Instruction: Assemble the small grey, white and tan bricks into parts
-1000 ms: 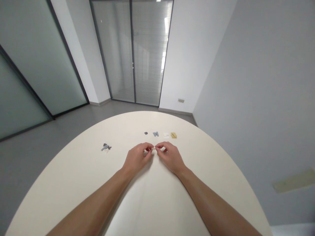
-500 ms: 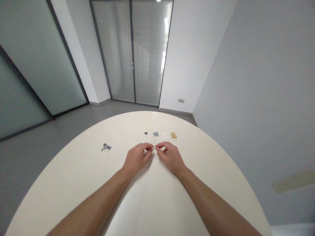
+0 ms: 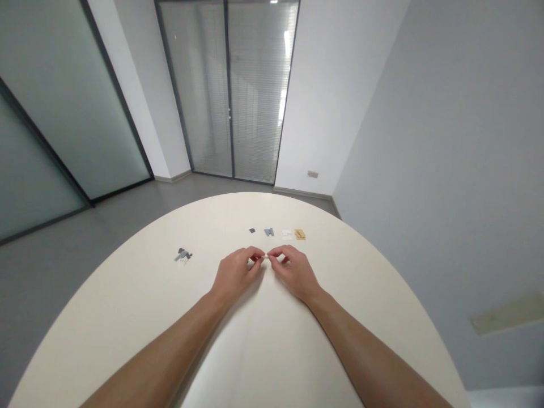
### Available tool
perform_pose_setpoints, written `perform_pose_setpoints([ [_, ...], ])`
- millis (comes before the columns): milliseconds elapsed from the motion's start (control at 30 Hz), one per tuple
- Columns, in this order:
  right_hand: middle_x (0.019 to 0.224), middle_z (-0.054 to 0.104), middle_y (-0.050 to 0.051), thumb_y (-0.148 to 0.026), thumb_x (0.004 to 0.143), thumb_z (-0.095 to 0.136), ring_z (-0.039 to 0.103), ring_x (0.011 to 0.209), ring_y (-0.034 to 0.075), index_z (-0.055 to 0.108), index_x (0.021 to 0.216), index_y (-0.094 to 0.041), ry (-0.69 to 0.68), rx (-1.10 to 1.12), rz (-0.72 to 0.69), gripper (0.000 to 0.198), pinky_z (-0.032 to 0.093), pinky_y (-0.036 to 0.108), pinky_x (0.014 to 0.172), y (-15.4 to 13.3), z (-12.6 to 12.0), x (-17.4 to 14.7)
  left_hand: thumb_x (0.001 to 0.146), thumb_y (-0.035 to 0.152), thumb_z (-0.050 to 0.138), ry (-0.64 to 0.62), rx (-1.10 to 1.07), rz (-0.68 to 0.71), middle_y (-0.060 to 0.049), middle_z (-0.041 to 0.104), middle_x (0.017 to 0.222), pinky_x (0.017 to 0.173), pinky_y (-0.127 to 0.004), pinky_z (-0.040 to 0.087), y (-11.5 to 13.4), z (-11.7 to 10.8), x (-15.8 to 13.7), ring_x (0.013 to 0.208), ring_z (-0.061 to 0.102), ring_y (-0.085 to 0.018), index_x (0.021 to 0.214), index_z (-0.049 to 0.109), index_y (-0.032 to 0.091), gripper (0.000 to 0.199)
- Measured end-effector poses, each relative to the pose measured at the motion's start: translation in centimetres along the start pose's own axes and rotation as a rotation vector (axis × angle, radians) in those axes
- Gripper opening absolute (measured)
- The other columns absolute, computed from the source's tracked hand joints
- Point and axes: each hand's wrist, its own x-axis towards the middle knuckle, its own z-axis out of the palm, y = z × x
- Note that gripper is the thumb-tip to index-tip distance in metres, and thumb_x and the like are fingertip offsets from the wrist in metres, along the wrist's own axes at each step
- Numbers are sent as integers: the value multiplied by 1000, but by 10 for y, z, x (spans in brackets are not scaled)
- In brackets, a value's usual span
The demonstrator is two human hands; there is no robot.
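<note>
My left hand [image 3: 241, 270] and my right hand [image 3: 294, 271] meet near the middle of the white table [image 3: 263, 351], fingertips pinched close together. Between them is a small whitish piece [image 3: 266, 257], too tiny to name, and both hands seem to grip it. Just beyond my fingers lies a row of small flat pieces: a dark one [image 3: 252, 230], a blue-grey group [image 3: 269, 232], a white group [image 3: 287, 234] and a yellow-tan group [image 3: 300, 234]. Left of my left hand rests a mixed pile of dark, grey and whitish pieces [image 3: 183, 255].
The table has a rounded far edge. Behind it stand glass doors [image 3: 229, 102] with blinds and dark frames. A grey wall [image 3: 446, 170] rises on the right, and frosted glass panels [image 3: 63, 102] are at the left.
Almost nothing differs. My fingertips have shifted very slightly around the small piece, while the groups on the table stay where they were.
</note>
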Motion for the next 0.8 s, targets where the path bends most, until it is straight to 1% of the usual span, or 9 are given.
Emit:
perform_pose_setpoints([
  [433,91,71,3,-21,89,61,64,86,17,70,92,-23,-5,16,-1,10,53,27,71,2,1,0,91,28,53,18,25,0,1,75,95,79,-30,52,1,0,-1,88,68,-18,98,71,27,19],
  [633,91,71,3,-22,89,60,64,86,17,70,92,-23,-11,5,-6,11,53,28,71,0,1,1,93,30,51,21,13,-1,-1,75,96,78,-30,51,1,1,0,86,68,-18,98,70,26,20],
  [800,92,71,3,-22,90,59,63,87,17,70,92,-23,-4,16,-7,11,53,27,71,-1,1,1,95,34,48,24,-14,-28,0,75,96,73,-29,49,5,0,-1,81,69,-17,100,67,27,21],
])
